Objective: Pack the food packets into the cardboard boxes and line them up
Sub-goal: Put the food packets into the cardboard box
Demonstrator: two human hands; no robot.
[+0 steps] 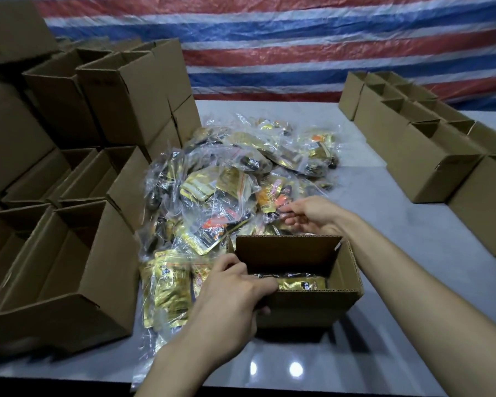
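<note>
The left hand [235,293] clutches the near left corner of an open box [304,309], its fingers curled over the near wall and into the box. The right hand [305,217] reaches past the box's far wall, fingers curled to pinch a packet [271,200] at the near edge of the pile of packets [235,167]. The box stands near the middle of a grey desk [413,253], just in front of the pile. At least one gold packet [301,283] lies in the bottom of the box; most of the box's depth is unfilled.

The job looks partly done. On the right, lined-up boxes [430,167] run from near to far in two rows, at least seven of them, though their contents cannot be seen. On the left, spare boxes [63,282] sit open and stacked in tiers; at least eight show, with more hidden behind. Those with visible insides hold nothing, so a good deal of packing seems left.

The pile holds dozens of gold, black and orange packets, many inside clear plastic bags, too tangled to count. There is one box in hand, two hands at work. A red, white and blue striped sheet [269,38] hangs behind the desk.
</note>
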